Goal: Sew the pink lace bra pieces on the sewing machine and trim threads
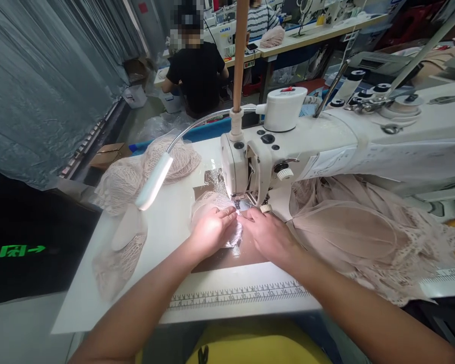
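A pale pink lace piece point(234, 236) lies under the needle area of a white sewing machine point(233, 162), brightly lit by the lamp. My left hand point(211, 231) presses on it from the left, fingers together and the tips close to the presser foot. From the right, my right hand point(267, 233) pinches the lace's edge with thumb and forefinger, just in front of the foot. What lies beneath the fingertips is partly hidden. A brown sheet point(250, 255) covers the machine bed below both hands.
Stacked lace cups point(174, 159) and a loose lace cup piece point(123, 247) lie to the left. More beige lace fabric point(349, 230) heaps at right. A lamp point(156, 181) on a bent neck hangs over the table. A printed ruler point(231, 297) edges the front. A person point(197, 76) sits beyond.
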Available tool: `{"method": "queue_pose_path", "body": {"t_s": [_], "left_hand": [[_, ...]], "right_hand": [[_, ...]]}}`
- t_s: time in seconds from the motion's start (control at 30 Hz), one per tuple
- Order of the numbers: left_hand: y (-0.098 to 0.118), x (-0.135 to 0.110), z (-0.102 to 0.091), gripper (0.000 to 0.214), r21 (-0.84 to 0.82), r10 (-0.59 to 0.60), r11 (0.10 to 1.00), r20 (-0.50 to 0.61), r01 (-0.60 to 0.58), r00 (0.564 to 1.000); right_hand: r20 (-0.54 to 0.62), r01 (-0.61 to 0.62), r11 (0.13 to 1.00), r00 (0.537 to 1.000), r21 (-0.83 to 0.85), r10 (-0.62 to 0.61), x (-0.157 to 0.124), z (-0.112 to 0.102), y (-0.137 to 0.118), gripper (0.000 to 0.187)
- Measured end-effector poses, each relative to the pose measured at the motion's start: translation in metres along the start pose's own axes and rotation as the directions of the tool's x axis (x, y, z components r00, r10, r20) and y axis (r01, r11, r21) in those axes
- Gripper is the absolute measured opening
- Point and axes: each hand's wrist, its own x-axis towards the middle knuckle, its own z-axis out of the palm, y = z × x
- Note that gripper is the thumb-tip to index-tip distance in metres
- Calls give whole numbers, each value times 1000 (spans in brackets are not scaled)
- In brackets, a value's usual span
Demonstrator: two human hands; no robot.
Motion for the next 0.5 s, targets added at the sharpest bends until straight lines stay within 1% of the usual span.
{"method": "queue_pose_path", "body": {"t_s": [0.13,0.3,0.43,0.5], "left_hand": [[-7,7,1,32,19,6,1000,0,-6,1000],[-11,8,2,32,45,61,997,-21,-60,998],[-13,7,3,32,51,84,995,-48,-82,995],[-14,8,2,33,50,77,996,-49,-75,996]], "right_hand": [[7,-42,999,999,4,42,5,-1,-1,43],[26,-42,999,999,-2,42,4,-1,-2,47],[8,-28,1000,1000,-13,28,2,0,-2,45],[6,-26,1000,1000,-18,26,2,0,-2,44]]}}
